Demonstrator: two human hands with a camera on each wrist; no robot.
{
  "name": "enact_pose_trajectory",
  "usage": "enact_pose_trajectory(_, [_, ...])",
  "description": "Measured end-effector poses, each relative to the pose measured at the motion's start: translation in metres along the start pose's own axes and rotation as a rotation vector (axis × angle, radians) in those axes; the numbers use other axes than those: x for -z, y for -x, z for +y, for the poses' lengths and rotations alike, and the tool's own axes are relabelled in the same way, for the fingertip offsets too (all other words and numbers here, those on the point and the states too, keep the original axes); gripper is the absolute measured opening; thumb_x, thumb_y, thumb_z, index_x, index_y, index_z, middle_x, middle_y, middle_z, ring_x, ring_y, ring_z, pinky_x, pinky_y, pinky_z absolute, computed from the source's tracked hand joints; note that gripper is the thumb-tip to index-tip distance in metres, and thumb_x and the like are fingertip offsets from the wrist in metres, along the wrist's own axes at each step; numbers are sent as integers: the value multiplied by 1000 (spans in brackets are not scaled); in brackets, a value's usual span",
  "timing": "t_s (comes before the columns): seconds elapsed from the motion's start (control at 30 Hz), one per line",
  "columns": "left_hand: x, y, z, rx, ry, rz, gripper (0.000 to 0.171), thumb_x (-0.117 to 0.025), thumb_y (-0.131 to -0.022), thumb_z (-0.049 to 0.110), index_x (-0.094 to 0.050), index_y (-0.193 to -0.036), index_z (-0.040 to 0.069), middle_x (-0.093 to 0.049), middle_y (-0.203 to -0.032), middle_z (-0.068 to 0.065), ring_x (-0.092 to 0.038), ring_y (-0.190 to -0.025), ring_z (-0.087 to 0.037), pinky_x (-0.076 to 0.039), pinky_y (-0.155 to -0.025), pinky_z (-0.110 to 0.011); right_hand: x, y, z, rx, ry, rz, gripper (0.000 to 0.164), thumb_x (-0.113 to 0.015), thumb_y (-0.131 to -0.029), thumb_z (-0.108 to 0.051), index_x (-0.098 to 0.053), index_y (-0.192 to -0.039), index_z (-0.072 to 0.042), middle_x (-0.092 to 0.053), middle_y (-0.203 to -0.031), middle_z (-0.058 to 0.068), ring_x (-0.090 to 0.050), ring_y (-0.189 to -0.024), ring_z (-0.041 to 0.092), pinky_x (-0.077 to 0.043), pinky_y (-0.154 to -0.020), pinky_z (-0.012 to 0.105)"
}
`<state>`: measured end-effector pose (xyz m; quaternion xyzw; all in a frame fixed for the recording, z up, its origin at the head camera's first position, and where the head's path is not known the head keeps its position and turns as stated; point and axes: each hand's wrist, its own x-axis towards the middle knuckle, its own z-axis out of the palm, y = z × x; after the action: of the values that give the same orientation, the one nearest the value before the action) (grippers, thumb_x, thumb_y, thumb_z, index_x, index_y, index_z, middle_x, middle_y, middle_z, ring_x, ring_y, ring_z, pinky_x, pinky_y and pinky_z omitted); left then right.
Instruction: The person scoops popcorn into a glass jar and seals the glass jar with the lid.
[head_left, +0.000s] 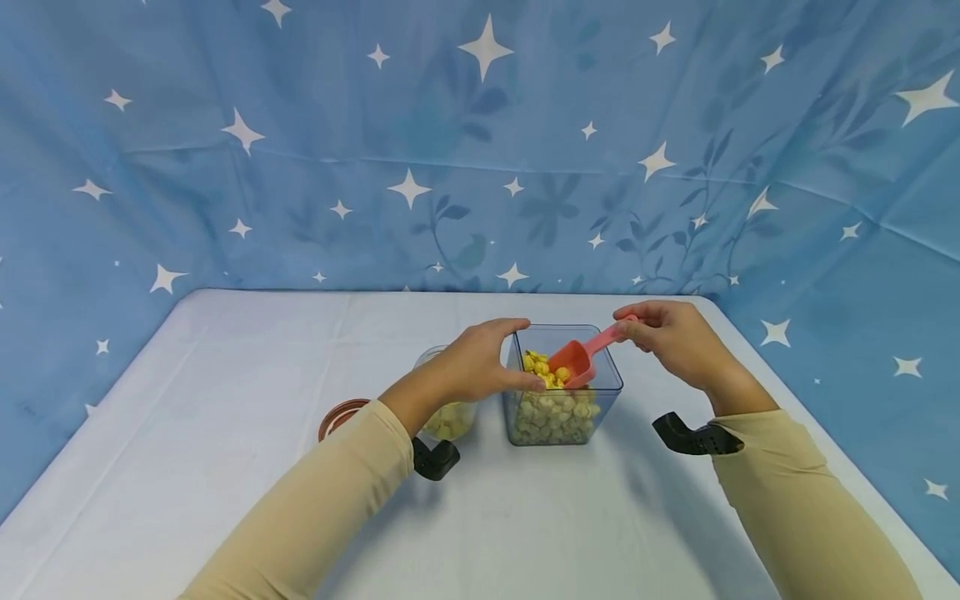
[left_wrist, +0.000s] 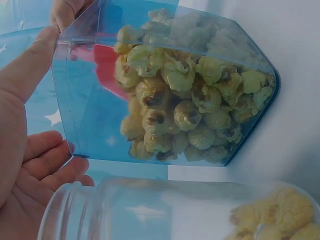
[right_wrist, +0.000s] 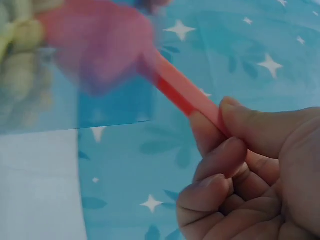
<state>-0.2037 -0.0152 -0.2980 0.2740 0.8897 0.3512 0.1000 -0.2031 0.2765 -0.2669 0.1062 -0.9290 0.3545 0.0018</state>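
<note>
A clear bluish plastic container (head_left: 553, 421) stands on the table, filled partway with popcorn (left_wrist: 177, 100). My left hand (head_left: 476, 362) holds its rim from the left, thumb on the near edge and fingers reaching toward the far corner. In my right hand (head_left: 670, 337) the handle of a pink scoop (head_left: 573, 360) is pinched between thumb and fingers. The scoop's bowl tilts down inside the container, against the yellow popcorn at the top. Through the wall, the right wrist view shows the scoop (right_wrist: 102, 47) blurred.
Left of the container, partly behind my left hand and wrist, stands a clear jar (head_left: 450, 421) with some popcorn at its bottom. A reddish-brown ring-shaped lid (head_left: 337, 414) lies farther left, partly covered by my sleeve. A blue starry curtain (head_left: 480, 150) hangs behind the white table (head_left: 247, 375).
</note>
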Motion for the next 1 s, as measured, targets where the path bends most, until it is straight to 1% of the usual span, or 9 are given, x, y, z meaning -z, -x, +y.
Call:
enact_pose_trajectory(0.13, [0,0,2,-5,9,-3,89,-79,-85,47,-36,-156,15,-35,-159,-5,-31,-145,-26,-32,-114,-48,3,2,-4,20,29,3,39,-59,-103,-30,-65,-127,1,-73,-99,8,-56,-92,29,-49,-76,34])
enact_pose_trajectory(0.3, [2,0,2,-4,10,8,89,-79,-85,47,-36,-156,15,-35,-159,-4,-32,-145,-25,-33,-114,-47,0,5,-13,37,41,-2,39,-62,-101,-31,-67,-123,1,-74,-98,7,-60,-91,28,-52,-78,35])
enact_pose_trajectory(0.5, [3,0,0,11,12,9,89,-79,-85,48,-35,-157,17,-34,-159,-4,-30,-146,-24,-32,-115,-46,-6,13,-17,-40,58,45,38,-64,-100,-33,-69,-116,1,-72,-93,8,-60,-87,27,-49,-72,38])
enact_pose_trajectory(0.57, [2,0,0,12,15,8,89,-79,-85,47,-35,-157,16,-34,-159,-4,-30,-146,-25,-31,-115,-47,-9,16,-17,-57,49,64,40,-64,-99,-35,-70,-117,0,-72,-91,7,-61,-86,27,-49,-72,37])
enact_pose_trajectory(0.67, [1,0,-2,9,19,5,89,-79,-85,47,-35,-157,15,-34,-159,-4,-30,-146,-25,-31,-115,-47,-15,19,-14,-50,16,87,42,-65,-99,-35,-69,-120,2,-72,-89,9,-62,-87,28,-50,-71,35])
enact_pose_trajectory(0.77, [0,-1,-2,4,21,0,90,-79,-85,47,-35,-157,15,-34,-159,-5,-30,-146,-25,-32,-115,-47,-20,21,-10,-35,12,104,41,-65,-99,-34,-69,-119,2,-71,-89,11,-62,-86,28,-47,-70,35])
enact_pose_trajectory(0.9, [0,-1,-1,10,18,-1,90,-79,-85,48,-35,-157,17,-34,-160,-4,-30,-146,-25,-32,-115,-47,-24,21,-8,-3,22,103,41,-68,-98,-35,-70,-118,0,-71,-87,12,-58,-83,27,-42,-67,36])
enact_pose_trajectory(1.0, [0,0,-1,11,19,2,91,-79,-84,47,-35,-157,16,-34,-159,-5,-30,-146,-25,-32,-115,-47,-25,22,-8,-11,1,97,41,-68,-98,-35,-70,-118,0,-70,-88,13,-58,-83,27,-43,-66,35])
